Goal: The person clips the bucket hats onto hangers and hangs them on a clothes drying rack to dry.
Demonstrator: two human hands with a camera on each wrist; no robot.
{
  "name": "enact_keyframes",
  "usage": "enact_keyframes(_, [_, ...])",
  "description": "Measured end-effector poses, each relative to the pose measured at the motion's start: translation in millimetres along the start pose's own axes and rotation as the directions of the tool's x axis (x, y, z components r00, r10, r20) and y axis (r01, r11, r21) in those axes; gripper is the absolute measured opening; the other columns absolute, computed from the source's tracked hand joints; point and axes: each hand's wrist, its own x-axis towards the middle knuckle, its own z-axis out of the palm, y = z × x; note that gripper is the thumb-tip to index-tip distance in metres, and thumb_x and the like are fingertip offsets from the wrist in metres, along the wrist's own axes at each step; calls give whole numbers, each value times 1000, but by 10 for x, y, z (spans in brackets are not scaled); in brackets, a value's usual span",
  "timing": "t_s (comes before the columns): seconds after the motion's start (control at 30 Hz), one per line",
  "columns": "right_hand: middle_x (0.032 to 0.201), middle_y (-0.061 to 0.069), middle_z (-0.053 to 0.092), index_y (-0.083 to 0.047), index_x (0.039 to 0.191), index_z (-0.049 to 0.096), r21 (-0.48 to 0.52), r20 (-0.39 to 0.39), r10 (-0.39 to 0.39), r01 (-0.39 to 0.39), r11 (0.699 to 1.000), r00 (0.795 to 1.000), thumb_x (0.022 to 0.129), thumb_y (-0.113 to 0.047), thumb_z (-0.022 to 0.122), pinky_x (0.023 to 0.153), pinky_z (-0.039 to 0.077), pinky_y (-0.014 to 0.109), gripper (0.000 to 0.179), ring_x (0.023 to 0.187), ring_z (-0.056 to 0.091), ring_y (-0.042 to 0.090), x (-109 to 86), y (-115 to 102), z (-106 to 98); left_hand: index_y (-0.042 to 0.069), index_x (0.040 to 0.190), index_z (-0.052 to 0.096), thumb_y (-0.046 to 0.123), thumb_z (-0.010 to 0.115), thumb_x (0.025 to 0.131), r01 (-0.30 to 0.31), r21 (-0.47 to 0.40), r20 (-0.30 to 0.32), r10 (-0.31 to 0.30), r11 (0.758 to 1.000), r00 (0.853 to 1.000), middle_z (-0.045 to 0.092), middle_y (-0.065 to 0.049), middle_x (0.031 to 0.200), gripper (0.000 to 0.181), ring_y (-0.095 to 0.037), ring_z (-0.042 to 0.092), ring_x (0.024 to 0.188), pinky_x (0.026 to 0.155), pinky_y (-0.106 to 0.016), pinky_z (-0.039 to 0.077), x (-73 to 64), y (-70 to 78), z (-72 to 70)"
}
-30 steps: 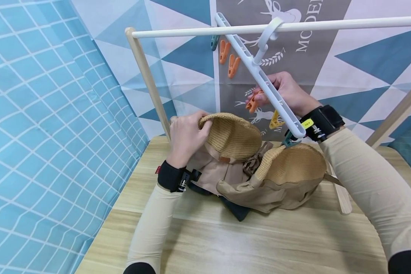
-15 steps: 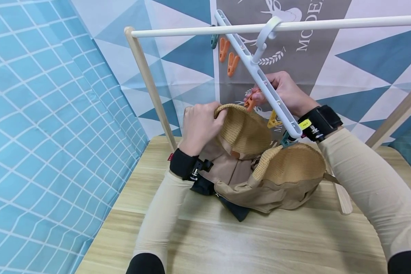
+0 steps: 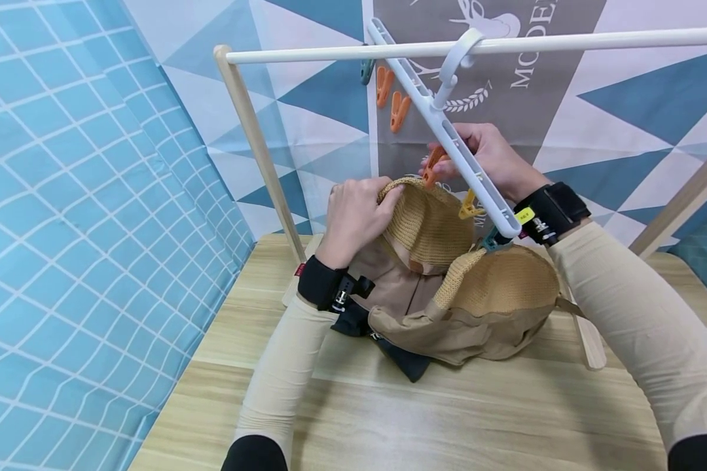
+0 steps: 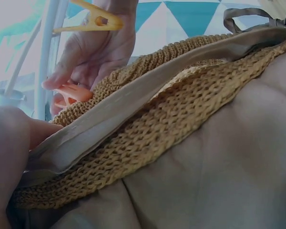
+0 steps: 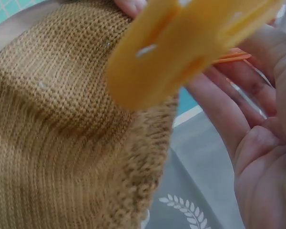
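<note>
A floppy article of beige cloth [image 3: 389, 281] has two cup-shaped, straw-coloured woven parts. My left hand [image 3: 356, 212] pinches the upper rim of the left woven part [image 3: 427, 226], raising it toward the hanger [image 3: 448, 134]. My right hand [image 3: 489, 157], reaching behind the hanger, pinches an orange clip [image 3: 433, 165] between thumb and fingers. The clip's tip is right at the woven rim; in the left wrist view the orange clip [image 4: 72, 94] overlaps the knit edge. A teal clip [image 3: 495, 241] at the hanger's near end grips the right woven part [image 3: 507, 281].
From a white rail [image 3: 342, 55] with wooden legs hangs the hanger by its hook. A yellow clip [image 3: 471, 205] dangles beside my right hand. More orange clips [image 3: 398, 111] and a teal one hang at the far end. Dark cloth [image 3: 403, 360] lies on the wooden table [image 3: 389, 418].
My left hand has carried the woven rim rightward and up to the orange clip. My right hand stays behind the hanger, and the orange clip has turned more upright.
</note>
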Motion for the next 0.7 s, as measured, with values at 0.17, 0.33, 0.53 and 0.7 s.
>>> enact_keyframes(0.17, [112,7,88,-5,133,78,-8,6,15,-15,1000,1000,100,10,77,100,65,26,36,106,86,18,-1,-8,8,14,77,63,35,64,114,-7,3,6,7,1000,1000,44,1,62,43,-29,61,59,59,-36,33,-37,-30,25])
enact_keyframes(0.33, [119,0,87,-9,149,70,-209,33,68,-60,976,997,101,6,77,109,58,22,50,119,82,13,-27,5,-111,14,78,65,35,63,114,-9,0,4,9,1000,1000,43,1,61,42,-29,60,58,60,-33,28,-58,-48,56])
enact_keyframes(0.53, [126,-3,86,-3,148,70,-408,67,200,-156,900,978,101,0,80,102,59,21,48,120,80,9,-161,147,-350,14,77,62,34,62,115,5,-19,-7,-5,1000,1000,40,2,61,42,-30,58,58,63,-35,28,-78,-65,93])
enact_keyframes(0.7, [147,14,77,1,161,59,-569,141,308,-177,803,941,100,-2,80,100,53,19,64,115,71,-2,-307,284,-467,15,75,56,34,62,115,14,-35,-10,-15,999,1000,37,3,61,44,-30,55,58,65,-34,25,-91,-80,128])
